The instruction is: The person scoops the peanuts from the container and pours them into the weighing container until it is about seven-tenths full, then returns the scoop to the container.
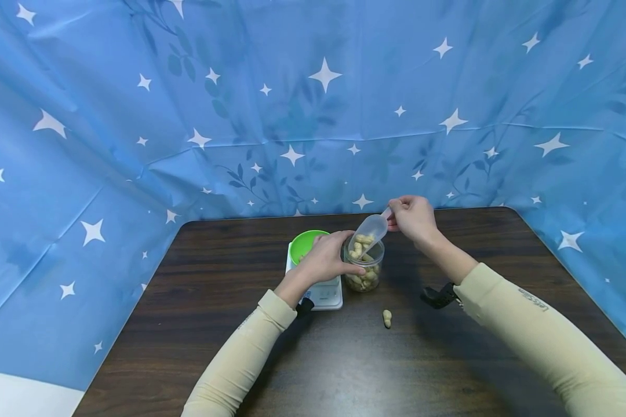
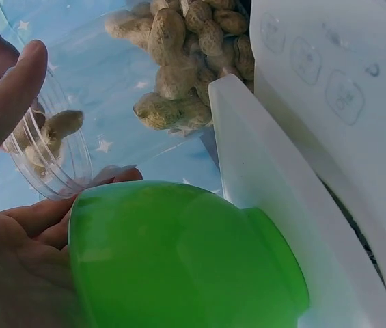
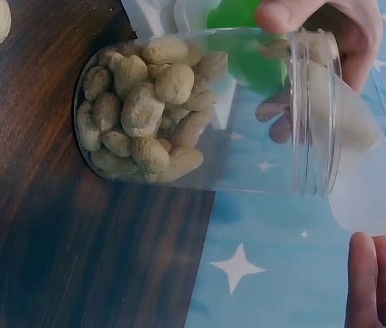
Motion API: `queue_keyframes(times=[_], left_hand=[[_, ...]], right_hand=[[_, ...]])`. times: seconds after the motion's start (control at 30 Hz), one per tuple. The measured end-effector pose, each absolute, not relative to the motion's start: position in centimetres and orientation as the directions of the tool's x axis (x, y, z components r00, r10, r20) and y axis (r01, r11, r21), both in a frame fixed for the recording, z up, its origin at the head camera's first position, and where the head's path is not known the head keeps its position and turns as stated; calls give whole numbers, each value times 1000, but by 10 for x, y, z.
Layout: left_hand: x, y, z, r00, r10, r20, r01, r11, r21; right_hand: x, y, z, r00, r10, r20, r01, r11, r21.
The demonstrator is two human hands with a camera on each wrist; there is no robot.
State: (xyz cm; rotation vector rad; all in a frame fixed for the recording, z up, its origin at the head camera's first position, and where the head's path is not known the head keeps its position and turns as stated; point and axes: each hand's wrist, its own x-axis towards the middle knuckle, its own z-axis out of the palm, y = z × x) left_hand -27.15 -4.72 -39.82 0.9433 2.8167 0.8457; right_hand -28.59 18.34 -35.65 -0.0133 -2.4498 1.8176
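A clear plastic jar point(image 1: 365, 272) partly filled with peanuts in shells point(image 3: 141, 113) stands on the dark wooden table point(image 1: 344, 359). My left hand point(image 1: 330, 258) grips the jar near its rim, thumb and fingers curled round it point(image 2: 15, 89). My right hand point(image 1: 412, 215) pinches the handle of a translucent scoop point(image 1: 369, 231), tilted mouth-down over the jar opening with peanuts in it. In the right wrist view the scoop point(image 3: 363, 178) reaches just past the jar's rim point(image 3: 312, 113).
A white kitchen scale point(image 1: 323, 292) carrying a green bowl point(image 1: 305, 243) stands just left of the jar, partly behind my left hand. One loose peanut point(image 1: 387, 318) lies on the table in front of the jar. Blue star-patterned cloth point(image 1: 313, 104) surrounds the table.
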Motion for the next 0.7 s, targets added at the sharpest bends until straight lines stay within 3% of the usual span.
queue_keyframes(times=[0.27, 0.7], left_hand=[[-271, -46, -398, -812, 572, 118, 542, 663, 516], [-271, -47, -397, -813, 570, 117, 543, 670, 506]], right_hand=[[-286, 189, -357, -997, 53, 60, -45, 246, -968], [-283, 182, -354, -995, -29, 98, -102, 359, -928]])
